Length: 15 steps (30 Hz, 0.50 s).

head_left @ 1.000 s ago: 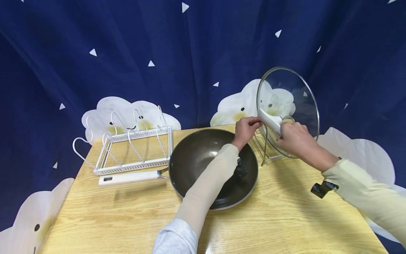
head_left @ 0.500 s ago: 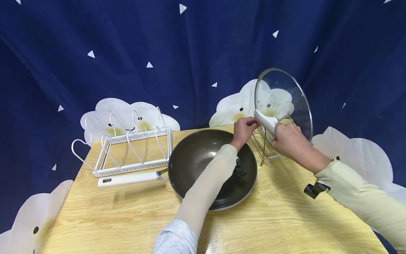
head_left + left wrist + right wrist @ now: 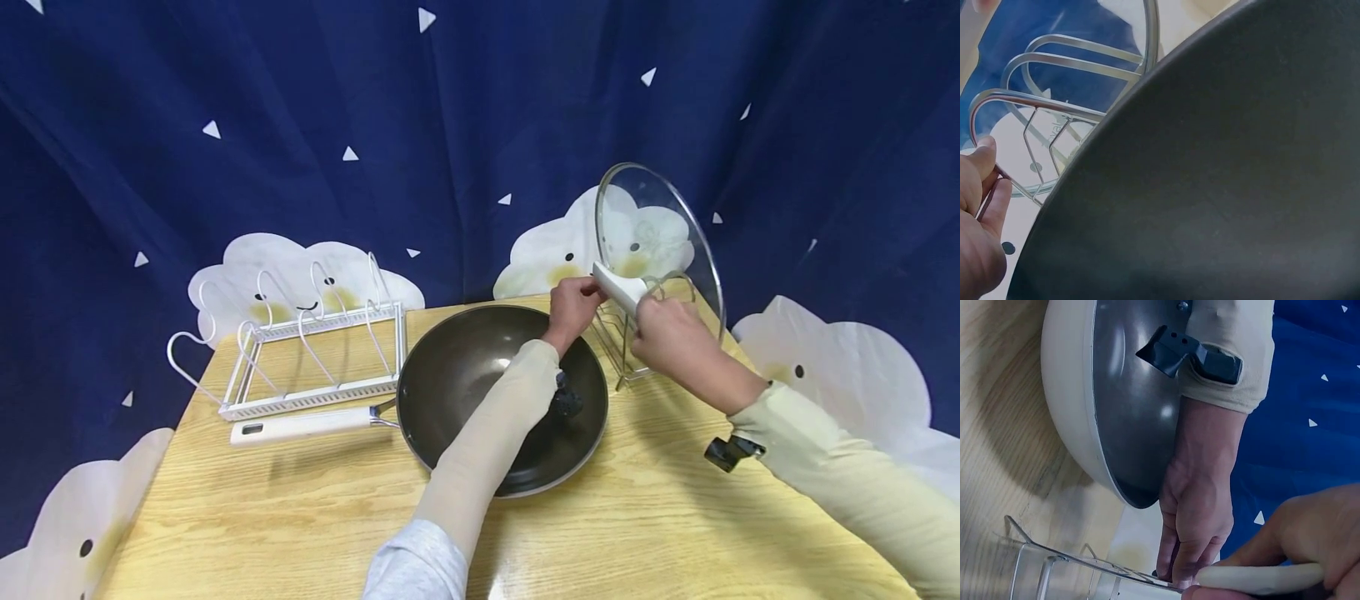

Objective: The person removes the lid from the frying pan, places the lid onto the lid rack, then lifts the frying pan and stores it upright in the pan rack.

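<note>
Across the wooden tabletop [image 3: 247, 533] I count one wok [image 3: 465, 375], two racks and one glass lid [image 3: 667, 221]. To the wok's left, behind its single white handle [image 3: 307, 425], sits the white rack [image 3: 315, 396] with four wire dividers; the metal rack [image 3: 1047, 102] stands by the wok's far right edge. Of two hands, the left hand [image 3: 573, 307] reaches over the wok, thumb and fingers pinching one hoop of the metal rack, while the right hand [image 3: 671, 333] has its fingers wrapped round the lid's one white grip [image 3: 619, 287], holding the glass lid on edge, tilted, at the metal rack. Two black wrist devices [image 3: 733, 452] show, one per arm. Behind hangs a navy curtain [image 3: 450, 125] with white triangles and clouds. Small lettering [image 3: 1060, 129] beyond the metal rack's wires perhaps reads "oyal", though it is too tiny to be sure.
</note>
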Available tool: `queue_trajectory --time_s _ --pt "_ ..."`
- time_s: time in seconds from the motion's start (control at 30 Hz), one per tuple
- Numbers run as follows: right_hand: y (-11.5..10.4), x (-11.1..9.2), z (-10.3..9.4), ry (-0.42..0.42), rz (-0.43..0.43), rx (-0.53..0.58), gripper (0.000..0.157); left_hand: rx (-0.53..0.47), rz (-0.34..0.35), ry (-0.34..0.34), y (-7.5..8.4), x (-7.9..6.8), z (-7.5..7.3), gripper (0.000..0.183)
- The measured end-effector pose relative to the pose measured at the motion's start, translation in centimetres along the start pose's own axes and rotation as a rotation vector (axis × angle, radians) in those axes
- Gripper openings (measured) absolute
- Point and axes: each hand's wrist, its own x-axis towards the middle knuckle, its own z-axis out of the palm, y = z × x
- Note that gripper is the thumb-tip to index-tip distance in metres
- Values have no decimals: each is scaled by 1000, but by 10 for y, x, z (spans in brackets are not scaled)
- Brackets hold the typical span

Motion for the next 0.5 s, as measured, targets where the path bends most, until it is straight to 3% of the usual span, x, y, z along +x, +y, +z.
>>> queue_trajectory --time_s 0.5 --pt "-9 -4 10 48 -49 -21 14 39 -12 28 0 2 -1 9"
